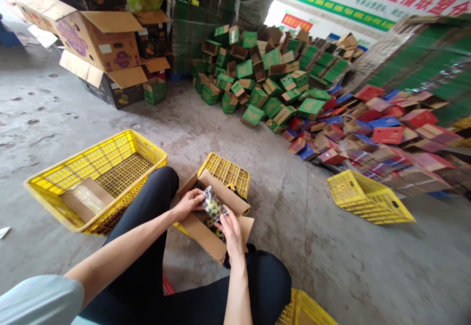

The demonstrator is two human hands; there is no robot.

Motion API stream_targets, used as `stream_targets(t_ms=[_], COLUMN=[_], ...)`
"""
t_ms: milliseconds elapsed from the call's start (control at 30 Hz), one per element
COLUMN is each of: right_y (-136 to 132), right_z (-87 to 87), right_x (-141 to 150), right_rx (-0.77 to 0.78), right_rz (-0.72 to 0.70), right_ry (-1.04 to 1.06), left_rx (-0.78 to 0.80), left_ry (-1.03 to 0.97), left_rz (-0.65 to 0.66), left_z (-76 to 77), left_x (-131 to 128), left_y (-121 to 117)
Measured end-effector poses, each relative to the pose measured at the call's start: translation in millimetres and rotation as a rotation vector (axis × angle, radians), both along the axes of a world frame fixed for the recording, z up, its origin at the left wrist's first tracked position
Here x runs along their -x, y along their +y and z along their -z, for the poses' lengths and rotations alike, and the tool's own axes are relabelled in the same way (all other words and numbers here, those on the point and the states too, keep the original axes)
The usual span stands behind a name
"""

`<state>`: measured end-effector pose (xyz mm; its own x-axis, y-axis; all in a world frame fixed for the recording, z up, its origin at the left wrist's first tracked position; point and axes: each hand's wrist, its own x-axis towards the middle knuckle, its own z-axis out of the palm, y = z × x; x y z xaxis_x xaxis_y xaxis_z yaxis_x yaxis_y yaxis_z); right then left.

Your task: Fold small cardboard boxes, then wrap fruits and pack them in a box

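Both of my hands hold a small clear plastic packet [213, 204] with green and dark pieces inside; I cannot make out their kind. My left hand [189, 203] pinches its upper left end, and my right hand [231, 228] grips its lower right end. Just below the packet is an open cardboard box [203, 239] with its flaps spread, standing between my knees. More green and dark contents [220, 232] show inside it, partly hidden by my hands. The box rests on an upturned yellow plastic crate [230, 170].
To the left, a yellow crate [147, 148] holds a flat piece of cardboard [86, 200]. Another yellow crate [368, 200] lies at the right, and part of one [303, 310] shows below. Green boxes [253, 114] and red and blue boxes [388, 135] lie heaped ahead. Large cartons [99, 40] stand back left.
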<state>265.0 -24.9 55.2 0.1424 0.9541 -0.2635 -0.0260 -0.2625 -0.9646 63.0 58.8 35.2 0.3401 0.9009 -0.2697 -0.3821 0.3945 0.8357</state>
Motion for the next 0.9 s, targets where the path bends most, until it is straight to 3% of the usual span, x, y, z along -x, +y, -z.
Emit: stream_targets(t_ms=[167, 333, 533, 767, 900], right_y=[2.5, 2.5, 4.4, 8.9, 12.0], right_z=[-4.2, -12.8, -14.2, -7.3, -2.0], right_x=[4.6, 0.1, 6.4, 9.4, 7.8], right_rx=[0.005, -0.051, -0.11, -0.023, -0.006], right_rz=[0.23, 0.169, 0.081, 0.288, 0.33], right_ry=[-0.177, -0.342, -0.171, -0.074, -0.085], left_rx=[0.023, -0.086, -0.066, -0.001, 0.028], left_ry=[-0.063, -0.053, 0.026, 0.016, -0.015], left_rz=[0.074, 0.217, 0.211, 0.152, 0.139], left_z=[-5.3, -6.9, -1.9, 3.4, 4.3], left_x=[-0.1, 2.8, 0.4, -5.6, -9.8], left_y=[-3.3, -4.3, -3.2, -4.5, -4.4])
